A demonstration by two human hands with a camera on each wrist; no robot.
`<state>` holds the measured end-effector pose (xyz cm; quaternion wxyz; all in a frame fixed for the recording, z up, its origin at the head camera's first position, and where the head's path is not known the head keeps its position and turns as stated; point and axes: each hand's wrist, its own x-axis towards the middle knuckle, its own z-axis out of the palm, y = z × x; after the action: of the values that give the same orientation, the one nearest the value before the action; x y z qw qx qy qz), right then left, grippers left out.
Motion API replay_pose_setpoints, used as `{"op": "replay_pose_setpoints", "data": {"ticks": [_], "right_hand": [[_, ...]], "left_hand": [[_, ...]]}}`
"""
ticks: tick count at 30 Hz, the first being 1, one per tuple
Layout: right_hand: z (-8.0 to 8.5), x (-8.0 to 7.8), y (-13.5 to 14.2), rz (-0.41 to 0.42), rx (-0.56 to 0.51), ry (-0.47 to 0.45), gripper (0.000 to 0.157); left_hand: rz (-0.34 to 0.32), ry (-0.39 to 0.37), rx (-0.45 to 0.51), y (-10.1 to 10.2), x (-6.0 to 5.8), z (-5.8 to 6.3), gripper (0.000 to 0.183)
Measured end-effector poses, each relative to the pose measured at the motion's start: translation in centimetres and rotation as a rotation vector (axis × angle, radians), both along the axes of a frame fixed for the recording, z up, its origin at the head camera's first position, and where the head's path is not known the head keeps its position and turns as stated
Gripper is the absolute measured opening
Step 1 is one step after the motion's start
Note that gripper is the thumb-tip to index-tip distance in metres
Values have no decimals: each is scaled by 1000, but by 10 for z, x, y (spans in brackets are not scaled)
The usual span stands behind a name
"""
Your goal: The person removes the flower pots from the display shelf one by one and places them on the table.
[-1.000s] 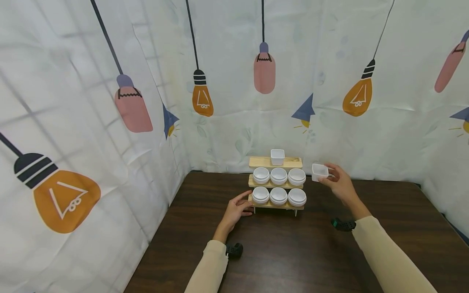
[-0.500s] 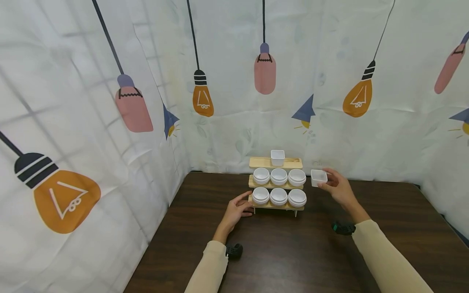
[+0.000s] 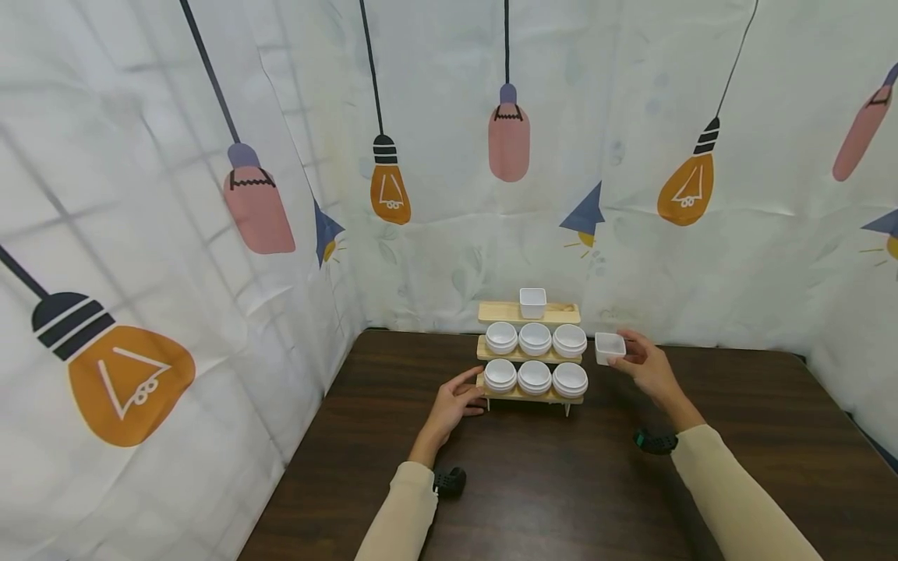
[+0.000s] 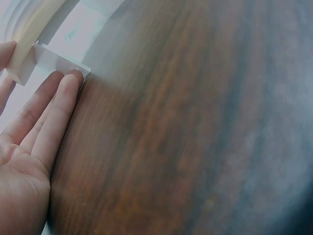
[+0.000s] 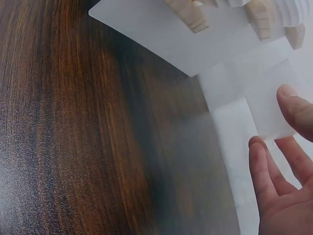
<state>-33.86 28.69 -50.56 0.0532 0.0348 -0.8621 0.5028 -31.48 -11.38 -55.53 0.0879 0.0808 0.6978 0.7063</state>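
Behind the left hand [image 3: 449,403], on the side toward the left edge of the table [image 3: 536,483], a long, plain cream sleeve [image 3: 400,510] is being worn. A small black rounded device [image 3: 450,481] is being worn beside its cuff. Behind the right hand [image 3: 652,372], toward the right edge, a matching sleeve [image 3: 738,495] is being worn, with a black wristband [image 3: 658,442] being marked by a green patch [image 3: 639,439].

A small square white cup [image 3: 610,348], open side up, is held beside an upright three-tiered rack [image 3: 563,313] with pale wooden shelves.
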Motion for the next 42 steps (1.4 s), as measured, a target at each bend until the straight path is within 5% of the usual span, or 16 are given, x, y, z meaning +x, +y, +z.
{"op": "replay_pose_setpoints", "data": {"ticks": [17, 42], "right_hand": [[-19, 1, -1, -9, -19, -79, 68], [-30, -4, 5, 2, -3, -72, 69]], "left_hand": [[7, -5, -13, -1, 2, -1, 49], [12, 5, -27, 1, -1, -3, 48]]}}
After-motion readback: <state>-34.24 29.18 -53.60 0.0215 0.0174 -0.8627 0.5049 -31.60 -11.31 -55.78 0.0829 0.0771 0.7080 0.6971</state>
